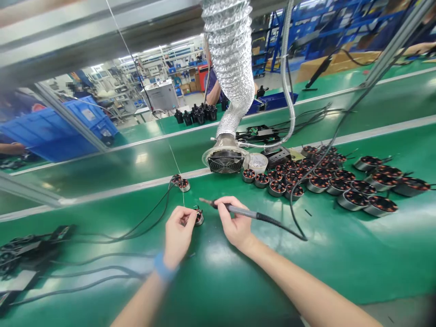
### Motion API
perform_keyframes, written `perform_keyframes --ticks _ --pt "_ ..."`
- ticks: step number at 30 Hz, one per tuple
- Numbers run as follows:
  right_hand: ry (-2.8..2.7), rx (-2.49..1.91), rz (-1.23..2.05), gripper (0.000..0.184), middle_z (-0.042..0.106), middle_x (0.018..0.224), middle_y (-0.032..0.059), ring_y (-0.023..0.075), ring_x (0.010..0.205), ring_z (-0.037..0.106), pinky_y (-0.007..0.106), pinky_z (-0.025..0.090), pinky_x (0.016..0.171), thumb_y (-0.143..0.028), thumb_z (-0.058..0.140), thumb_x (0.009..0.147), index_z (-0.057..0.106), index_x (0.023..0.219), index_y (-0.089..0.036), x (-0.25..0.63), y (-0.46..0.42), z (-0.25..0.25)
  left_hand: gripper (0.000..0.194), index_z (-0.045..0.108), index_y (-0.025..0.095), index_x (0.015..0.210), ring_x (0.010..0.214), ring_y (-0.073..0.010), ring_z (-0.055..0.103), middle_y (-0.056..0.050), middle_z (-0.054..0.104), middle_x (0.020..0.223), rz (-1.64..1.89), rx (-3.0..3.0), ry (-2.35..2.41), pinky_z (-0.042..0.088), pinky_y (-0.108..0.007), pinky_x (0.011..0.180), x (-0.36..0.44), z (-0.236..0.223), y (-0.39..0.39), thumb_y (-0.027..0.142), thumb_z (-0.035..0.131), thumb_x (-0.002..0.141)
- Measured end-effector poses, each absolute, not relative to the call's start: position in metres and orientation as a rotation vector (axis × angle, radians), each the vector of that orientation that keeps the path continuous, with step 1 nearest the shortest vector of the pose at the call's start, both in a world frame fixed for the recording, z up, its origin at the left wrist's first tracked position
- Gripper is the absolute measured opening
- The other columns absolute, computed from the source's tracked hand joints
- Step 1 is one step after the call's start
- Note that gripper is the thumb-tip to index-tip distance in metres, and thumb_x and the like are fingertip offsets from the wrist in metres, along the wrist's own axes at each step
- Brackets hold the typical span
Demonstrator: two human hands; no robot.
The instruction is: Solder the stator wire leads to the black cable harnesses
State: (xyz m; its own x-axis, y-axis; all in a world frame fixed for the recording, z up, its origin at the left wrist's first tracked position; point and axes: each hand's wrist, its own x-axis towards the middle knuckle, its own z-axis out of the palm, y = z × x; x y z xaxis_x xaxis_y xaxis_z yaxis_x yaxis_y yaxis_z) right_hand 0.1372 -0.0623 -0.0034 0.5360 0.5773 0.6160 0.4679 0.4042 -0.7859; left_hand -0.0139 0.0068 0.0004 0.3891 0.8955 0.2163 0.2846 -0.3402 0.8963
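The soldering iron (242, 211), gripped by the right hand (235, 223), pointed left near the motor (199, 218) — beside the left hand (180, 230), seemingly pinching thin wire (183, 195).

Two bare arms reach forward and lean in toward each other. The left arm (143, 297) comes up from the lower left and looks a bit blurry. The right arm (299, 277) comes in from the lower right, and more of it shows. The left hand (179, 229) has its back up, with the thumb (190, 222) and first finger pinched close at the tips. The right hand (236, 221) is curled like a hand on a pencil, with its thumb and first finger out in front and the other fingers tucked under. The hands are near each other but do not touch.
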Motion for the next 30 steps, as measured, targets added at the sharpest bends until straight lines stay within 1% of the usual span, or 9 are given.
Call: perform_keyframes --ticks 2,4,15,21,30 --pt "-1.089 -1.161 0.103 0.017 0.067 0.071 0.0008 0.0151 0.063 0.063 0.027 0.05 0.061 -0.021 0.051 0.091 0.064 0.079 -0.02 0.138 -0.066 -0.003 0.018 0.069 0.017 0.076 0.073 -0.0162 0.058 -0.003 0.062 0.078 0.949 1.816 1.038 0.044 -0.025 0.066 -0.013 -0.001 0.007 0.032 0.064 0.086" --pt "-1.106 -1.131 0.105 0.018 0.066 0.068 0.0003 0.0146 0.059 0.061 0.027 0.048 0.058 -0.021 0.051 0.09 0.064 0.077 -0.02 0.139 -0.068 -0.004 0.019 0.069 0.017 0.077 0.072 -0.016 0.058 -0.003 0.063 0.079 0.947 1.79 1.055 0.044 -0.026 0.066 -0.013 -0.002 0.008 0.033 0.064 0.086" --pt "-1.17 -1.121 0.111 0.016 0.066 0.066 -0.0009 0.0132 0.056 0.058 0.026 0.044 0.055 -0.019 0.052 0.088 0.065 0.079 -0.02 0.137 -0.067 -0.006 0.018 0.069 0.016 0.078 0.072 -0.0162 0.061 -0.003 0.064 0.078 0.976 1.7 1.032 0.047 -0.027 0.068 -0.013 -0.01 0.013 0.033 0.066 0.085" --pt "-1.135 -1.107 0.147 0.017 0.066 0.067 0.0001 0.0137 0.057 0.058 0.026 0.044 0.055 -0.02 0.051 0.09 0.065 0.079 -0.02 0.136 -0.067 -0.007 0.019 0.07 0.016 0.078 0.072 -0.0162 0.061 -0.003 0.064 0.078 0.968 1.711 1.043 0.047 -0.027 0.068 -0.014 -0.01 0.014 0.033 0.065 0.084" --pt "-1.088 -1.09 0.167 0.017 0.064 0.067 -0.0003 0.0122 0.055 0.055 0.026 0.042 0.053 -0.02 0.052 0.09 0.065 0.079 -0.02 0.136 -0.067 -0.007 0.018 0.07 0.016 0.077 0.071 -0.0157 0.061 -0.003 0.064 0.077 0.973 1.707 1.031 0.047 -0.026 0.068 -0.013 -0.008 0.014 0.032 0.066 0.084"
